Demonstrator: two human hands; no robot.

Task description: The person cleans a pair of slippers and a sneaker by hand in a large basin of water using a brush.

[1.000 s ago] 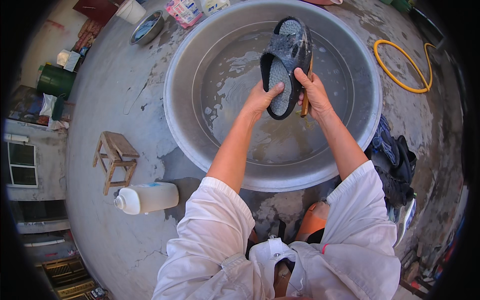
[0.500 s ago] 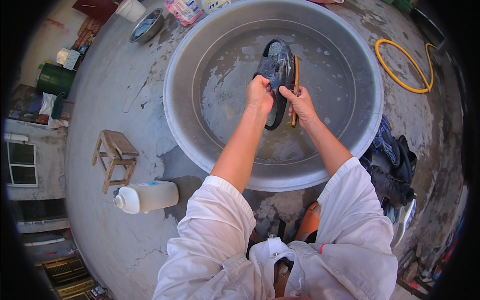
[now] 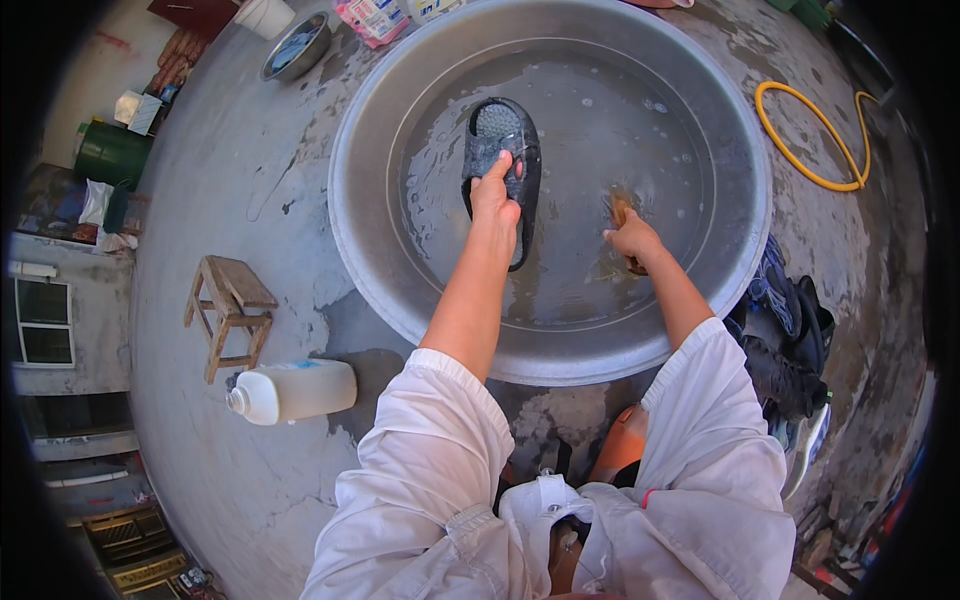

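Note:
A large grey metal basin (image 3: 352, 235) holds murky water with some bubbles. Over its left half, my left hand (image 3: 495, 198) is closed round the strap area of a dark slide sandal (image 3: 497, 122). The sandal's toe points away from me, and its bumpy grey footbed shows. To the right, my right hand (image 3: 634, 240) is down at the water, closed on a wooden brush (image 3: 620, 208). Part of the brush lies under the surface, and its bristles are hidden.
A wooden stool (image 3: 232, 300) and a whitish jug (image 3: 295, 391) stand left of the basin. Dark shoes and cloth (image 3: 785, 350) lie at its right. Farther off are a yellow hose (image 3: 810, 180), a small metal bowl (image 3: 298, 50) and a pink package (image 3: 370, 18).
My hands have moved apart. The left carried the sandal leftward, turning its footbed more into view; the right took the brush away from the sandal, down into the water.

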